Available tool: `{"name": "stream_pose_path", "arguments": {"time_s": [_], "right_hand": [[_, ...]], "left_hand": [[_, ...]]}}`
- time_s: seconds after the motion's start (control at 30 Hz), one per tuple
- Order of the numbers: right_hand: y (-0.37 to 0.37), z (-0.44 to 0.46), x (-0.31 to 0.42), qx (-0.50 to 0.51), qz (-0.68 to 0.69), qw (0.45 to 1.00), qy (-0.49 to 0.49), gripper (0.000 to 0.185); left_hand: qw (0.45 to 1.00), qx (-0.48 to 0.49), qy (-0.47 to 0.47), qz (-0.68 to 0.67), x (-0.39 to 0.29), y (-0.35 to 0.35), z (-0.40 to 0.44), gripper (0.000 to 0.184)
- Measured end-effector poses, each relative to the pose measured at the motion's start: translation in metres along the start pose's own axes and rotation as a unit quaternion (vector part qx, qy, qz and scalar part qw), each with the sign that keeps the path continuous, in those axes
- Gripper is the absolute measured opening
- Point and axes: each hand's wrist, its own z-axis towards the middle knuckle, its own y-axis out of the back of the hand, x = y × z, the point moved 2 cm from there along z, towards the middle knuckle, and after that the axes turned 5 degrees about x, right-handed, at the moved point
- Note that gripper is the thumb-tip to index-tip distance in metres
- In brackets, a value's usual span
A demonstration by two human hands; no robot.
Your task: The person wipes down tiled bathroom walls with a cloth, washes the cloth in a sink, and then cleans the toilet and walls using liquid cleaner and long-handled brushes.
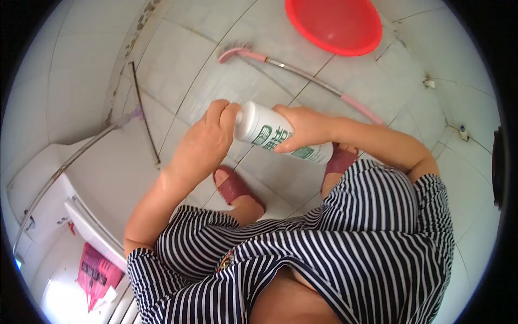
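A white plastic bottle (263, 125) with green printing lies tilted across the middle of the view, its neck end toward the left. My right hand (305, 128) is wrapped around its body from the right side. The fingers of my left hand (209, 131) are closed at the bottle's neck end, and they cover most of the cap there. Beneath the bottle, on the tiled floor, my feet stand in dark red slippers (236, 186).
A pink-handled brush (302, 74) lies on the tiled floor (205, 75) ahead. Behind it sits a red basin (340, 24). At left, a squeegee-like tool (141, 112) leans over a white fixture (100, 164). A pink bag (97, 275) is at lower left.
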Motion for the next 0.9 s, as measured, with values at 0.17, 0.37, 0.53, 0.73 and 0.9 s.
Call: {"name": "stream_pose_path", "arguments": {"time_s": [0.17, 0.37, 0.53, 0.73, 0.9], "right_hand": [[0.003, -0.018, 0.002, -0.013, -0.015, 1.000, -0.022, 0.077], [-0.003, -0.032, -0.005, -0.023, -0.013, 1.000, -0.014, 0.079], [-0.009, -0.038, -0.007, -0.021, -0.009, 1.000, 0.001, 0.081], [-0.019, -0.040, -0.010, -0.004, 0.044, 0.999, 0.016, 0.079], [-0.019, -0.042, -0.011, 0.005, 0.045, 0.999, 0.012, 0.080]], "left_hand": [[0.999, -0.015, -0.028, 0.006, -0.011, 0.000, 0.005, 0.045], [0.998, 0.008, -0.052, 0.031, -0.024, -0.001, 0.005, 0.045], [0.999, 0.025, -0.040, 0.025, -0.031, -0.007, 0.003, 0.042], [0.999, 0.014, -0.043, 0.029, -0.035, -0.018, 0.004, 0.040], [0.998, 0.035, -0.050, 0.014, -0.036, -0.015, 0.005, 0.042]]}}
